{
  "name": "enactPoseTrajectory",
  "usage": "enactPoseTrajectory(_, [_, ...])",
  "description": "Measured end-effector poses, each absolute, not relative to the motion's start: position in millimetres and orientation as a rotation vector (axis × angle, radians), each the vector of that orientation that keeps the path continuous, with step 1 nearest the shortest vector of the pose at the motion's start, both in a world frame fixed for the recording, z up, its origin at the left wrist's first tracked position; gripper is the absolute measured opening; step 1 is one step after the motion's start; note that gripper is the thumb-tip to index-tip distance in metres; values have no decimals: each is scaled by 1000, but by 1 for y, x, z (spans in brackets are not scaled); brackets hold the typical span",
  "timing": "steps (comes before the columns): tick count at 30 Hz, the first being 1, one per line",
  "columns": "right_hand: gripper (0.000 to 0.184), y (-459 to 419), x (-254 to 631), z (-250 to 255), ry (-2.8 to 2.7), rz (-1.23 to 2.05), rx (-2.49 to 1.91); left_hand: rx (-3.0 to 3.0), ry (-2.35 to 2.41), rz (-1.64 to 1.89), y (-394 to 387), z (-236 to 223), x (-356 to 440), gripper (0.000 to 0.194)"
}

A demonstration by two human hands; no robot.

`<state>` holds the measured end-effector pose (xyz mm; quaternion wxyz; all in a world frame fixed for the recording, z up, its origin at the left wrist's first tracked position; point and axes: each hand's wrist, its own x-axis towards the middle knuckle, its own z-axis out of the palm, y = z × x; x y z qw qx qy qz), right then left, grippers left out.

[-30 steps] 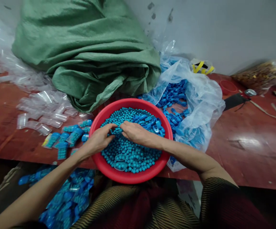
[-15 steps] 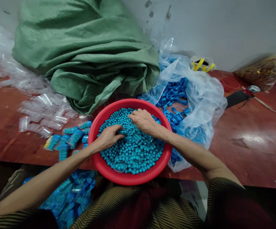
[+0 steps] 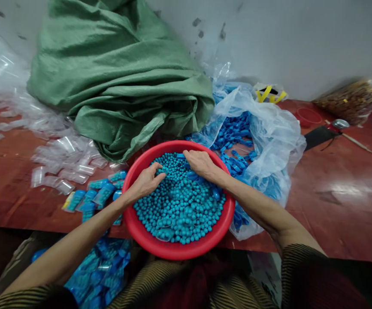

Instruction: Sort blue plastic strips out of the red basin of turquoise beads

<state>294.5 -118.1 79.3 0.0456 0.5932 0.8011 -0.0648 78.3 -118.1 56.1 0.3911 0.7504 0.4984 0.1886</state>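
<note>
A red plastic basin point(image 3: 179, 253) full of turquoise beads point(image 3: 186, 206) sits at the table's front edge. Over the beads on its left side is my left hand point(image 3: 147, 181), thumb and forefinger apart with nothing visible between them. My right hand point(image 3: 201, 164) is curled above the far right part of the beads. At its fingertips a small blue plastic cap point(image 3: 180, 156) sticks out, and more blue caps point(image 3: 217, 193) show beneath the palm and wrist. Clear plastic tubes point(image 3: 164, 231) lie half sunk in the beads near the front.
Left of the basin lie bead-filled tubes with blue caps point(image 3: 104, 195) and a heap of clear tubes point(image 3: 60, 167). Behind stands a green sack point(image 3: 124, 86). To the right is a clear bag point(image 3: 266, 128) of blue caps. More filled tubes point(image 3: 98, 270) are below the table edge.
My left hand has drawn back toward the basin's far left, its fingers now parted. Several blue caps now show under and at the tips of my right hand. The view has shifted slightly.
</note>
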Motion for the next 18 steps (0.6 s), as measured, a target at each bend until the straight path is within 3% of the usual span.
enactPoseTrajectory(7, [45,-124,280,90,2664,-642,1742,1577,1159,441,-116,54,84,35])
enactPoseTrajectory(13, [35,-123,285,82,2728,-1167,1640,1395,1092,512,-121,61,85,37])
enactPoseTrajectory(18, [37,-135,275,76,3034,-918,1734,1274,1028,611,-131,69,94,38])
